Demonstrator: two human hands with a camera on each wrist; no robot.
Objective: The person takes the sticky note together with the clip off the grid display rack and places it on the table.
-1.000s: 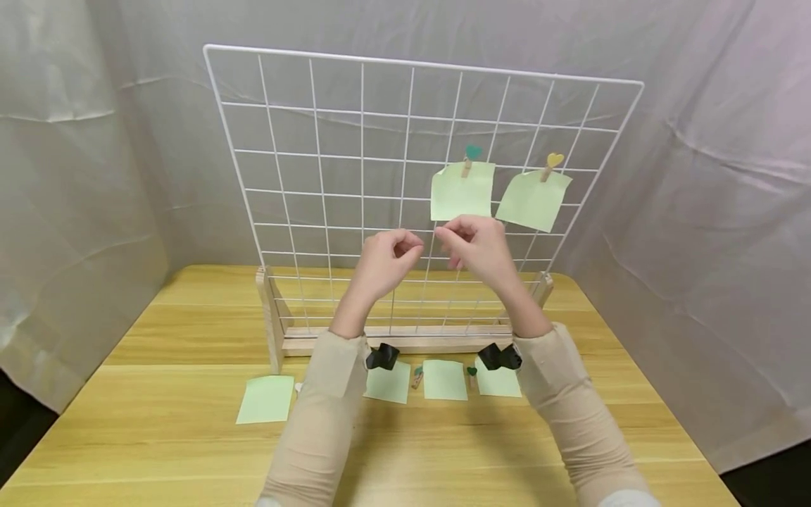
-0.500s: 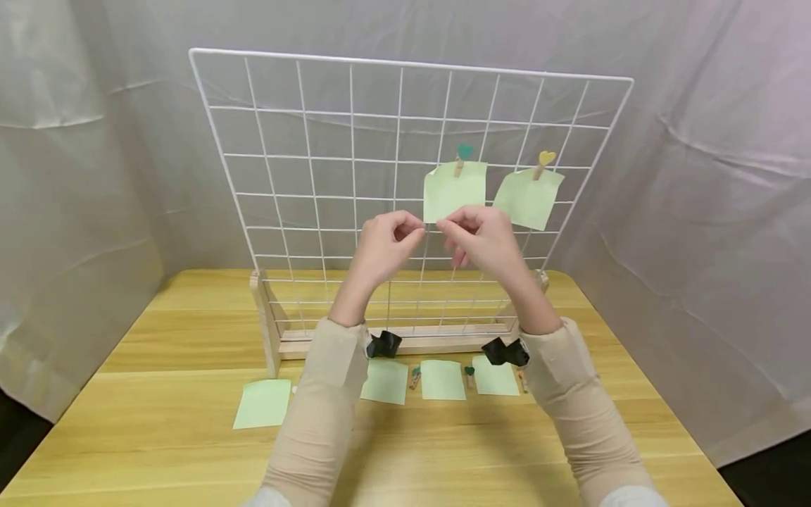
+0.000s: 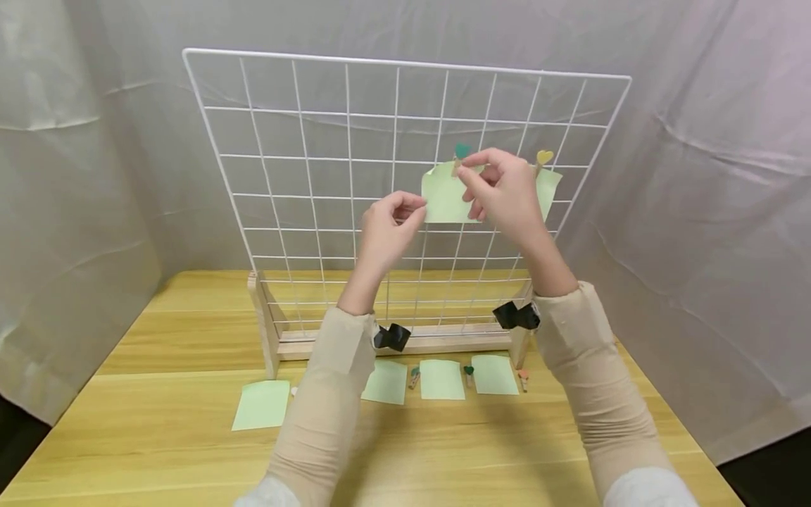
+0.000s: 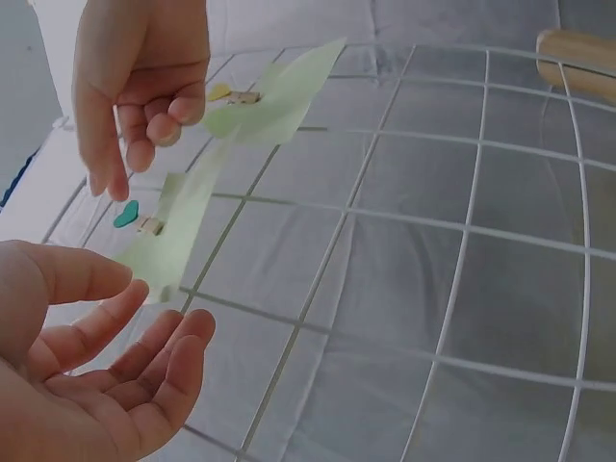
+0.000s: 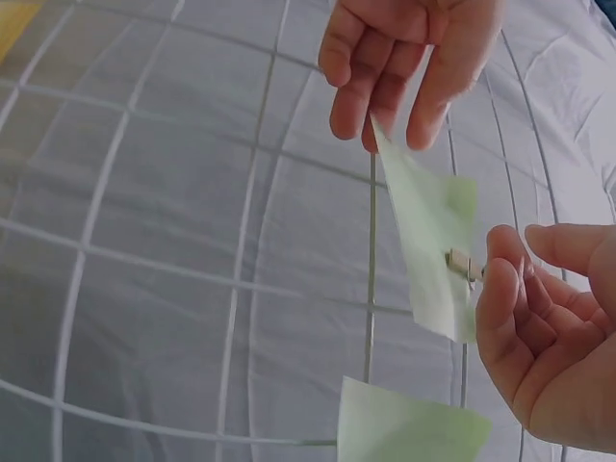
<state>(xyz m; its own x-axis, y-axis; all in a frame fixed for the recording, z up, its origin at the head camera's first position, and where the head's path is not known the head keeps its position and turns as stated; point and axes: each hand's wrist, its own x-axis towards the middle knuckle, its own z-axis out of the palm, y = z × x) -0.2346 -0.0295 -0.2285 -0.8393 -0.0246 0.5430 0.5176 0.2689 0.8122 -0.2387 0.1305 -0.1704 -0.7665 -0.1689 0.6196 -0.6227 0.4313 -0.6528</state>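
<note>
Centrally in head view, hung notes: we see a pale green note [image 3: 442, 196] fixed to a white wire grid [image 3: 405, 64] by a teal-heart clip [image 3: 462, 151]; just right of it a second green note [image 3: 548, 189] hangs from a yellow-heart clip [image 3: 544, 157], partly behind the right hand [image 3: 505, 190].
Head view, hands: we find the left hand [image 3: 391, 227] at the pale green note's lower left corner, fingers loosely curved; the right hand is in front of that note's right side, its fingertips beside the teal-heart clip.
Head view, table: below the grid we see four loose green notes [image 3: 442, 380] on the wooden table [image 3: 158, 451], with small heart clips [image 3: 469, 375] among them.
Left wrist view, fingers: we see the left hand's fingers gently spread near the pale green note's edge, and the right hand's relaxed fingers near the teal heart, which shows whole.
Right wrist view, corner: we see the pale green note's corner reach the left hand's fingertips, its thumb well apart; we cannot tell whether they touch. The right hand's thumb and forefinger are slightly parted beside the clip.
</note>
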